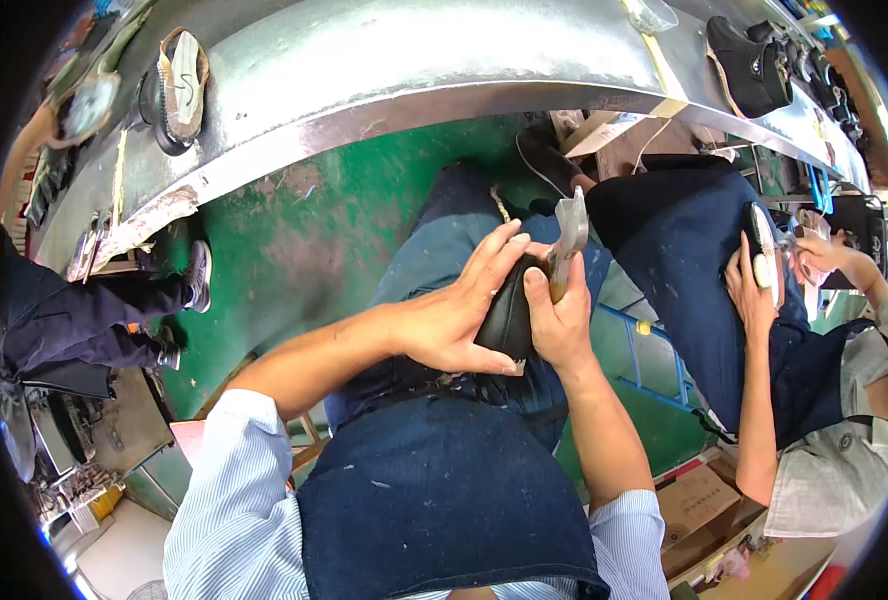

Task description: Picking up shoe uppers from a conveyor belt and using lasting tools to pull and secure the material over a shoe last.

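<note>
A black shoe [507, 325] lies across my lap, much of it covered by my hands. My left hand [454, 315] grips it from the left, fingers along its far side and thumb at its near end. In my right hand [561, 320] is a hammer [570, 225], its grey metal head pointing away from me and a bit of yellowish handle showing by the thumb. That hand rests against the shoe's right side. The hammer head stands just beyond the shoe, apart from my left fingers.
A long metal bench [384, 60] curves ahead, with an upturned shoe [182, 90] at left and black boots [749, 68] at right. A co-worker [764, 330] sits close on my right, handling a shoe. Another person's legs [94, 315] are at left. A cardboard box [694, 503] stands low right.
</note>
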### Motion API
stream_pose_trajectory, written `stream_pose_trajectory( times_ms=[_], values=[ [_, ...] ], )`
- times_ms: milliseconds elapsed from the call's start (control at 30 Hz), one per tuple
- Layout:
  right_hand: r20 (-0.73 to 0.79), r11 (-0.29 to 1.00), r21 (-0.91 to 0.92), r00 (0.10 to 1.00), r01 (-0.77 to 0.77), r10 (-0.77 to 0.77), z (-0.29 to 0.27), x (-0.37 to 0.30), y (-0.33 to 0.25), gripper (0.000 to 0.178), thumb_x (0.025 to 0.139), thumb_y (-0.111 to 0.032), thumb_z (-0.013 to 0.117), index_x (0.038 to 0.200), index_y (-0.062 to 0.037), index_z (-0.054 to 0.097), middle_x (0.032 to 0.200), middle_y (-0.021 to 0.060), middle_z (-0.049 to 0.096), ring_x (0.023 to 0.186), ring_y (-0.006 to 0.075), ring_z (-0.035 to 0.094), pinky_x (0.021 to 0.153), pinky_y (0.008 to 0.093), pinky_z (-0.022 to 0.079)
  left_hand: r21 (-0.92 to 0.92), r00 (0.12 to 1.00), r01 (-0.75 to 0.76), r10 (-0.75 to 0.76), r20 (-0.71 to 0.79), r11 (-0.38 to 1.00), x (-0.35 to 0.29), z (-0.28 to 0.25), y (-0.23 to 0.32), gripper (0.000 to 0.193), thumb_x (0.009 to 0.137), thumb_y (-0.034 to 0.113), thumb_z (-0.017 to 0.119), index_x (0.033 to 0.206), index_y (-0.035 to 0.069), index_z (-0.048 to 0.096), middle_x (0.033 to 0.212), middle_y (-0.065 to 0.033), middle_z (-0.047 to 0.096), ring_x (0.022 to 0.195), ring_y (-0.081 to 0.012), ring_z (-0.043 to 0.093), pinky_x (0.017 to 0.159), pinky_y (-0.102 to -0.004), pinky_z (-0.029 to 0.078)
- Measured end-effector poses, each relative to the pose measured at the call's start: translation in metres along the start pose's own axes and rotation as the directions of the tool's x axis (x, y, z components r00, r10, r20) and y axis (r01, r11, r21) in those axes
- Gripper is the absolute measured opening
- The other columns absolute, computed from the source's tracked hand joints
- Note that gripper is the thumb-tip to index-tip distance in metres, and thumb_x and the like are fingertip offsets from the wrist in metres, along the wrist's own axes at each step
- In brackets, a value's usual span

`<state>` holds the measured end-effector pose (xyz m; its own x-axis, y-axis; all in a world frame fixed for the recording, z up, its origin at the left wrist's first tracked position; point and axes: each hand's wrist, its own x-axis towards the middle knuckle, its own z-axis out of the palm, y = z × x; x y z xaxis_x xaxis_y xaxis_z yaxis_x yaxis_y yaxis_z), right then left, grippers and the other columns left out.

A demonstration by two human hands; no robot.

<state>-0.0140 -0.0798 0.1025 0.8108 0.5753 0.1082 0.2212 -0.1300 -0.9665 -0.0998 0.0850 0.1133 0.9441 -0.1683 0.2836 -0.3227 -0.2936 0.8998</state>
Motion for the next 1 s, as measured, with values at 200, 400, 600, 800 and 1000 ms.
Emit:
stream_pose_trajectory(
  times_ms=[200,400,600,800,1000],
  values=[
    [-0.064,0.997,-0.034,0.996,-0.065,0.062,0.004,0.004,-0.001,0.031,0.095,-0.025,0.063,0.116,-0.0048,0.053,0.103,0.0132,0.067,0.094,0.0237,0.066,0.082,0.0353,0.05,0.198,0.964,0.089,-0.134,0.228,0.976,0.016,-0.022,0.022,0.116,0.068,0.022,0.085,0.152,0.002,0.007,0.146,-0.0296,0.018,0.132,-0.0503,0.035,0.106,-0.0458,0.043],
    [-0.063,0.999,0.008,0.997,-0.048,0.049,0.005,-0.004,0.013,0.029,0.097,-0.019,0.058,0.118,-0.0003,0.052,0.108,0.0112,0.066,0.096,0.0208,0.064,0.09,0.0355,0.049,0.164,0.982,0.072,-0.099,0.164,0.984,0.011,-0.023,0.017,0.107,0.065,0.017,0.082,0.15,0.004,0.018,0.14,-0.0278,0.028,0.127,-0.0469,0.04,0.106,-0.0452,0.041],
    [-0.129,0.96,-0.186,0.973,-0.212,0.19,-0.051,-0.02,0.027,0.028,0.091,-0.017,0.064,0.11,0.0004,0.053,0.103,0.0144,0.063,0.094,0.0246,0.063,0.083,0.0346,0.049,0.11,0.987,0.103,-0.087,-0.136,0.989,-0.007,-0.104,0.069,0.105,0.062,0.026,0.089,0.147,0.006,0.031,0.142,-0.0229,0.034,0.136,-0.0393,0.031,0.111,-0.0463,0.031],
    [-0.138,0.777,-0.589,0.975,-0.221,0.172,-0.068,-0.039,0.075,0.037,0.082,-0.016,0.075,0.106,0.001,0.054,0.094,0.0196,0.06,0.084,0.0364,0.06,0.076,0.0413,0.048,0.602,0.861,0.01,0.3,-0.412,0.798,0.027,-0.203,0.144,0.095,0.055,0.017,0.087,0.139,-0.001,0.045,0.135,-0.0199,0.046,0.129,-0.0371,0.042,0.107,-0.0467,0.034],
    [-0.165,0.812,-0.56,0.982,-0.166,0.087,-0.061,-0.031,0.089,0.042,0.077,-0.015,0.077,0.107,0.0009,0.053,0.093,0.021,0.059,0.085,0.0404,0.058,0.077,0.0453,0.047,0.908,0.814,0.165,0.466,-0.345,0.385,0.153,-0.301,0.038,0.072,0.059,0.01,0.083,0.125,0.021,0.055,0.145,-0.023,0.022,0.126,-0.0454,0.041,0.101,-0.0463,0.046]
  ],
)
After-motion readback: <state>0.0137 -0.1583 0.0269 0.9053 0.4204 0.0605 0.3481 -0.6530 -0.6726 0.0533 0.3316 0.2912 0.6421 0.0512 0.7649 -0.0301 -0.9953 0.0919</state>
